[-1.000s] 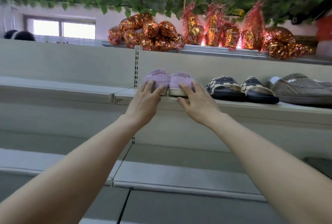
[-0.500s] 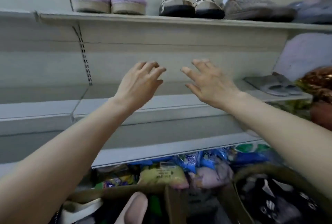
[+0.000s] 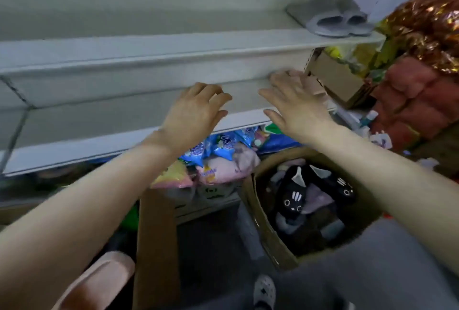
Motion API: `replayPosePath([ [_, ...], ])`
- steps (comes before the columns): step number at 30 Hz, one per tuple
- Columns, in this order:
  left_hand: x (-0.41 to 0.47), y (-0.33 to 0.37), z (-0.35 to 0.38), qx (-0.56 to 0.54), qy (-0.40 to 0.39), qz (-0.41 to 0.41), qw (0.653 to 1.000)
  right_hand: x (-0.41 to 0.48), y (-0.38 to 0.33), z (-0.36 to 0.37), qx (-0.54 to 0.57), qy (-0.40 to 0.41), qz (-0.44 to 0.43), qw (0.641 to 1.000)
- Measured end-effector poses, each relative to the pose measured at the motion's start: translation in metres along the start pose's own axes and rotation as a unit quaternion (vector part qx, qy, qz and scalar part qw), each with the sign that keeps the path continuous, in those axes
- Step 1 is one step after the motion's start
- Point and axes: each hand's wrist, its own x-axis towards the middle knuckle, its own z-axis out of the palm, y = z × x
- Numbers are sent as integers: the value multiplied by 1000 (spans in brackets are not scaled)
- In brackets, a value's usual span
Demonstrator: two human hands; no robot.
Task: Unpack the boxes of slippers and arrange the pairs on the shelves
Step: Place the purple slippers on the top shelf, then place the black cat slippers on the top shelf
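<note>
My left hand (image 3: 196, 113) and my right hand (image 3: 298, 106) hover empty with fingers spread in front of a low white shelf (image 3: 124, 120). Below my right arm stands an open cardboard box (image 3: 263, 222) holding black cat-face slippers (image 3: 293, 198) and other slippers. A grey pair of slippers (image 3: 335, 16) lies at the right end of the shelf above (image 3: 173, 43). A pink slipper (image 3: 99, 277) shows at the bottom left beside a cardboard flap (image 3: 156, 247). A pale pink thing (image 3: 313, 86) lies just beyond my right fingers.
Colourful packets (image 3: 218, 160) are stacked under the lowest shelf. To the right stand another cardboard box (image 3: 340, 81), red bundles (image 3: 417, 101) and shiny foil-wrapped goods (image 3: 432, 26). A white shoe (image 3: 264, 292) shows on the grey floor at the bottom.
Both hands let go of the purple slippers on the upper shelf and came down. The view has tilted down from the top shelves to the low shelves and the boxes on the floor.
</note>
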Motion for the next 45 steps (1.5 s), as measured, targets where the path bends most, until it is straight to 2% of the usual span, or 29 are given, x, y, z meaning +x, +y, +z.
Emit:
replayPosePath([
  [5,23,86,119,-60,-84,-15,995,-73,93,68,36,-41,9,998],
  [10,22,156,213,-127,-195,-43,972,-146,158,134,62,-136,60,987],
  [18,-10,233,316,-182,-348,-56,918,-276,187,234,88,-298,164,936],
  [22,-16,253,359,-180,-391,-45,902,-325,177,265,106,-374,203,899],
  [25,-14,261,389,-192,-407,-53,891,-336,195,289,116,-402,237,877],
  [28,-9,267,414,-186,-423,-58,885,-327,227,315,84,-384,245,886],
  [33,-14,269,446,-157,-452,-46,877,-308,268,360,69,-400,147,902],
  [35,-13,268,454,-144,-463,-43,873,-308,274,371,64,-431,118,892],
  [39,-1,261,456,-130,-509,-49,850,-306,275,373,115,-438,143,880],
  [43,9,265,449,-195,-525,-62,826,-304,290,362,169,-407,150,885],
  [45,10,274,448,-230,-524,-84,816,-301,300,351,195,-373,182,889],
])
